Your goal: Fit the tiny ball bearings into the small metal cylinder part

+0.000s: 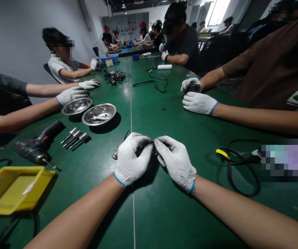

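White knit gloves with blue cuffs cover both my hands, which meet fingertip to fingertip above the green table [149,214]. My left hand [134,157] is closed, thumb against fingers, around something small and dark that the glove mostly hides. My right hand [176,160] pinches at the same spot, and what sits between its fingertips is too small to name. Just left of my left hand lies a thin metal tool [116,152] with a dark pointed end, partly covered by the glove. A small dark ring [163,108] rests on the table beyond my hands.
On the left are a power drill [38,145], several metal sockets with shafts [76,138], a yellow bin [11,207] and two steel bowls [99,119], one holding a wrench. A looped black cable [232,173] lies right. Co-workers' gloved hands [199,103] work along both sides.
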`<state>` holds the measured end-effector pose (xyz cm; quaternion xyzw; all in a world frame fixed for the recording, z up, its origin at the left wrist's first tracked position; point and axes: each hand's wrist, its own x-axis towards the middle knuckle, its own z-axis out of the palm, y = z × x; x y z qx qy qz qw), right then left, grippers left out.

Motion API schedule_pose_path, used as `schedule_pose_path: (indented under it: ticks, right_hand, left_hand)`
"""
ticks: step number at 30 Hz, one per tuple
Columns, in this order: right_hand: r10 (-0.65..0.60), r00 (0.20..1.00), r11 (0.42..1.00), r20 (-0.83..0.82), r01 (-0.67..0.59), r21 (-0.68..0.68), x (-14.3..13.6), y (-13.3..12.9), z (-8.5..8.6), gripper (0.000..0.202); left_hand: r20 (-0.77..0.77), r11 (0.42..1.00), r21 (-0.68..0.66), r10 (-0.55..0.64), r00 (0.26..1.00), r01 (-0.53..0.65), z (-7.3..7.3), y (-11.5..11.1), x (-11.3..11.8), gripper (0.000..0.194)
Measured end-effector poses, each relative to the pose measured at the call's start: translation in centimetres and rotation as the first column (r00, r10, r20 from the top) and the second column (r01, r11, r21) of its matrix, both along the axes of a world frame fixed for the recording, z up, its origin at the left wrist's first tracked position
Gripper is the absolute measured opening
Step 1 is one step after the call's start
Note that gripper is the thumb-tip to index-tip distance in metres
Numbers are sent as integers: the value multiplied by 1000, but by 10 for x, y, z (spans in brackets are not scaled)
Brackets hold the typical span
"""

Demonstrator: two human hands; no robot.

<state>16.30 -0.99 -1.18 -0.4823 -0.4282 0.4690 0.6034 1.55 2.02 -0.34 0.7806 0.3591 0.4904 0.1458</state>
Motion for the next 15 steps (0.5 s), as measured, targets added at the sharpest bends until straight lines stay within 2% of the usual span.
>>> schedule_pose_path:
  ticks: [15]
  right_hand:
    - [-37, 998, 999, 45, 35, 30, 0, 4, -2, 34]
  left_hand:
    - [-22, 999, 33, 22, 1000, -21, -2, 3, -1, 7]
